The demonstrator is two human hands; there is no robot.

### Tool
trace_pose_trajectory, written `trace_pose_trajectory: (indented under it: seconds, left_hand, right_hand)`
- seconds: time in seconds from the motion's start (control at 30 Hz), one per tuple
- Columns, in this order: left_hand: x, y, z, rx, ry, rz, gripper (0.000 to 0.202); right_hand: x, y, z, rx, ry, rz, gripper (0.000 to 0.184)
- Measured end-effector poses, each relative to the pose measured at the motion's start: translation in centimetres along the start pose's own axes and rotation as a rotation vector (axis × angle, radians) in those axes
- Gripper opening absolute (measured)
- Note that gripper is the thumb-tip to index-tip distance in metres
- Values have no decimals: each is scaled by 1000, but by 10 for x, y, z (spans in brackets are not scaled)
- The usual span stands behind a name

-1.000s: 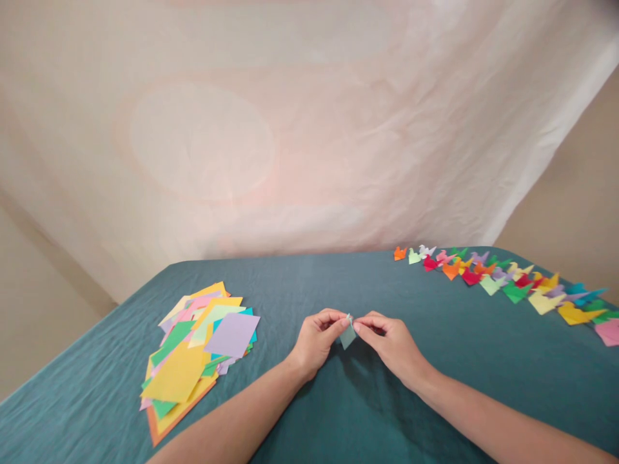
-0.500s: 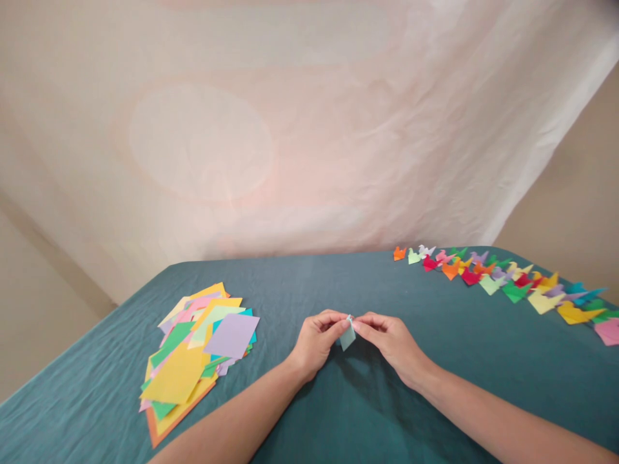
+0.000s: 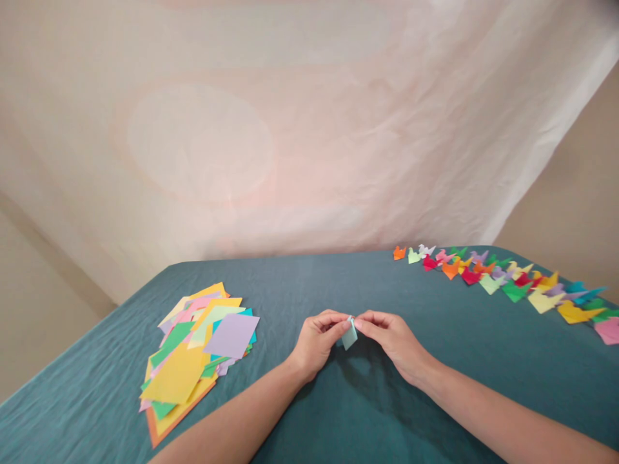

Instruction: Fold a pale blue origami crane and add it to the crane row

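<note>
1. The left hand [image 3: 316, 338] and right hand [image 3: 394, 341] are pinching one small pale blue-green folded-paper diamond [image 3: 350, 336] near its top; it is hanging between them over the teal cloth-covered table [image 3: 290, 283].
2. It is probably handling as light, thin and easily creased; its folded edges are likely offering the best hold.
3. One heap of multicoloured square paper sheets [image 3: 176, 374] is overlapping too much for counting.
4. Roughly two dozen multicoloured folded-paper birds [image 3: 541, 301] are crowding the right.
</note>
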State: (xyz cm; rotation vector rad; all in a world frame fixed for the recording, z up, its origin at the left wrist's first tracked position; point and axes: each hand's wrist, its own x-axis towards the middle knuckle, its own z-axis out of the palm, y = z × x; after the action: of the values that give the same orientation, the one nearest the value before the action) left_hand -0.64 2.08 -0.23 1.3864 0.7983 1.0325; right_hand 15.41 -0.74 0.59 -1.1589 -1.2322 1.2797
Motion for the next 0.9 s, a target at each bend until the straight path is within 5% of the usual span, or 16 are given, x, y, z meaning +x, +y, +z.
trace_pose_trajectory:
  seconds: [0.37, 0.9]
  left_hand:
    - [0, 0, -1, 16, -8, -7, 20]
    - [0, -2, 1, 25, 26, -9, 19]
  right_hand:
    - [3, -4, -7, -407, 32, -349, 18]
    - [2, -8, -6, -585, 67, -486, 14]
